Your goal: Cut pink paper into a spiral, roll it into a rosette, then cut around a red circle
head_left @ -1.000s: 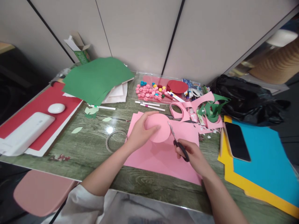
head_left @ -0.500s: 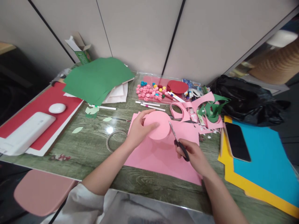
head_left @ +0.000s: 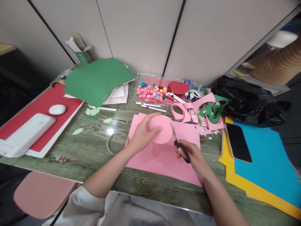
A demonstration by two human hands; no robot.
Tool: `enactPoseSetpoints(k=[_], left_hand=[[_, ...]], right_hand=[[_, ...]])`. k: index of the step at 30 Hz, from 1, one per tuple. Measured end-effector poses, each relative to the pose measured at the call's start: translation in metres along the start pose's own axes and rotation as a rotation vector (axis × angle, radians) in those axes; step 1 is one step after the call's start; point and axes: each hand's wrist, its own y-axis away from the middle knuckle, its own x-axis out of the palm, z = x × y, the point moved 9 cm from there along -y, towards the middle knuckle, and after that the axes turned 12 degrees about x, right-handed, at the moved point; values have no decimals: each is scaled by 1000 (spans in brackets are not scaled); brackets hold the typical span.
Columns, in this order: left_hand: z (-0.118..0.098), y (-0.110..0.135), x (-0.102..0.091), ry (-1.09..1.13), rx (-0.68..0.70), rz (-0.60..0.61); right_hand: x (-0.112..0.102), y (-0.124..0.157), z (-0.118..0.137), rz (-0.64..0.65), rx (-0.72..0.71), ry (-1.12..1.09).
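Note:
Between the thumb and fingers of my left hand [head_left: 144,132] is a round pink paper disc [head_left: 162,133], raised over a larger pink paper sheet [head_left: 164,163]. My right hand [head_left: 191,155] grips black-handled scissors [head_left: 180,146], its fingers wrapped around the handles. The blades point up and away from me, their tips at the right edge of the disc. I cannot tell whether the blades touch the paper. A grey ring [head_left: 117,142] lies on the table beside my left wrist.
Pink and green paper scraps [head_left: 207,111] are heaped behind the sheet. Small rolled paper flowers [head_left: 150,92] and red discs [head_left: 178,88] sit at the back. A phone [head_left: 238,142] rests on blue paper [head_left: 268,157] at right; green sheets [head_left: 98,78] lie at left.
My left hand and the pink disc have shifted slightly right and toward me. The scissors have moved a little to the left, staying at the disc's edge.

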Motion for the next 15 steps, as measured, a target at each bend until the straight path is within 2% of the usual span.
enactPoseSetpoints(k=[7, 15], left_hand=[[-1, -1, 4, -19, -15, 93], [-3, -2, 3, -28, -16, 103]], right_hand=[[-1, 1, 1, 14, 22, 16], [-1, 0, -1, 4, 26, 17]])
